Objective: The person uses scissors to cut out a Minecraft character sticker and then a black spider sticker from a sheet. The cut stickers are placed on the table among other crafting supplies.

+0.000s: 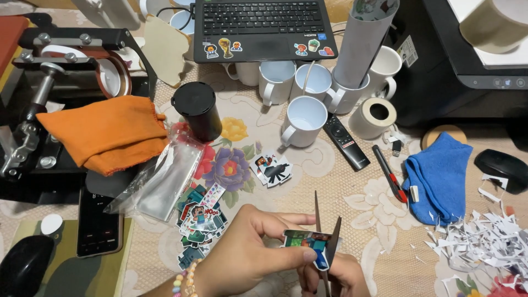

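Observation:
My left hand [247, 253] pinches a small colourful printed sticker [304, 242] near the bottom centre of the head view. My right hand [344, 278], mostly cut off by the frame's lower edge, holds scissors [325, 236] whose open blades point upward around the sticker's right end. A bead bracelet [184, 278] circles my left wrist. A pile of cut stickers [199, 220] lies just left of my left hand, and a few more cut-outs [272, 169] rest further up the floral cloth.
White mugs [303, 120] cluster below a laptop [263, 27]. A black mug [197, 110], orange cloth [107, 132] on a mug press [33, 82], phone [98, 220], plastic sleeves [165, 181], remote [345, 142], cutter [389, 173], tape roll [374, 116], blue cloth [440, 176], paper scraps [484, 242].

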